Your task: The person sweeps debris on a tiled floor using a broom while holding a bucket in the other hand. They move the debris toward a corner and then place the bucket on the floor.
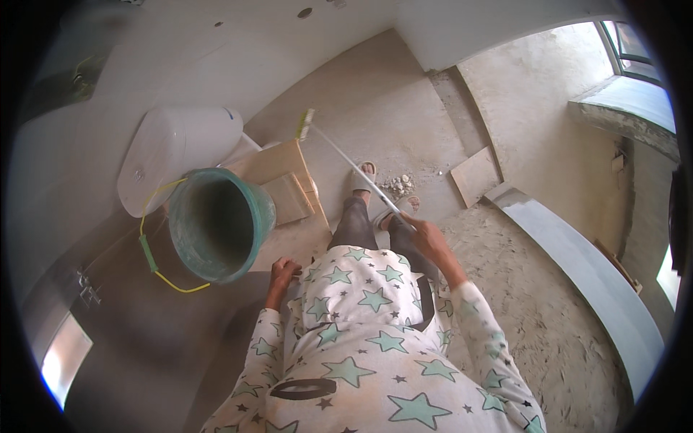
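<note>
My right hand [428,239] is wrapped round the long white handle of a broom [347,160]. From my hand the handle slants away to the far left, over my feet. Its narrow head with yellow-green bristles [305,124] lies near the boards. My left hand [285,273] hangs beside my waist, fingers curled, with nothing visible in it. A little pile of pale rubble [396,185] sits on the floor between my sandalled feet. Left of my left hand stands a green bucket [261,216] with a yellow handle; its inside is dark.
A white toilet-like fixture [207,133] lies behind the bucket, against the wall. Wooden boards [290,198] are beside it. On the right are rough, sandy floor [505,281], a square tile [476,177] and a long pale slab [577,260]. A window ledge [628,108] juts out at far right.
</note>
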Demonstrator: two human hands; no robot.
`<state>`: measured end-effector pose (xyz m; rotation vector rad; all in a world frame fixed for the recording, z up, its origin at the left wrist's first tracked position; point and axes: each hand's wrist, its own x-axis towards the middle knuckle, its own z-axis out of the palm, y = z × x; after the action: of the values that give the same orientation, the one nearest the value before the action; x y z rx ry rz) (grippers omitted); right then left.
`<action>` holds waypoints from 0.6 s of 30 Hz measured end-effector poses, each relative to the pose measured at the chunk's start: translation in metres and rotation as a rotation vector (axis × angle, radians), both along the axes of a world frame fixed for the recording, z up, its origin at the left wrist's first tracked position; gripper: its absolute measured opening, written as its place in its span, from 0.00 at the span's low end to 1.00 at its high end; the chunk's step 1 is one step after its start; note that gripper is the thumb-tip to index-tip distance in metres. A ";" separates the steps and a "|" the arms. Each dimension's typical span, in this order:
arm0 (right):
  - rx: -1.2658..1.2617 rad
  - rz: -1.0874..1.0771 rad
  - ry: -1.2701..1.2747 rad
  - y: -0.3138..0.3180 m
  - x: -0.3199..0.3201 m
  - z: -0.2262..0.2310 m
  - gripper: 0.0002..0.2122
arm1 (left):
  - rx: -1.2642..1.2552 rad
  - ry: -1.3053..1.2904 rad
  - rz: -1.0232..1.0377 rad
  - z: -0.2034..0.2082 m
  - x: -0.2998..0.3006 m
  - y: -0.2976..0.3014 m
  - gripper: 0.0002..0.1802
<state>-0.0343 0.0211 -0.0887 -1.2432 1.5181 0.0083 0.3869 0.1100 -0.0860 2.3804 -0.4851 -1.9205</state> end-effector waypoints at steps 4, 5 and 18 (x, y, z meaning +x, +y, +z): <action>0.089 0.148 0.016 -0.036 0.039 -0.034 0.29 | -0.006 -0.004 0.065 0.004 0.008 0.009 0.22; 0.056 0.133 0.045 -0.033 0.037 -0.036 0.28 | 0.001 -0.001 0.072 0.004 0.009 0.010 0.22; 0.103 0.184 0.390 0.006 -0.087 0.084 0.31 | -0.035 0.080 0.043 -0.011 -0.009 0.024 0.26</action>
<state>-0.1209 0.0271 -0.0044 -1.3461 1.7020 0.4684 0.3782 0.1342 -0.0966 2.2637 -0.4555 -1.9627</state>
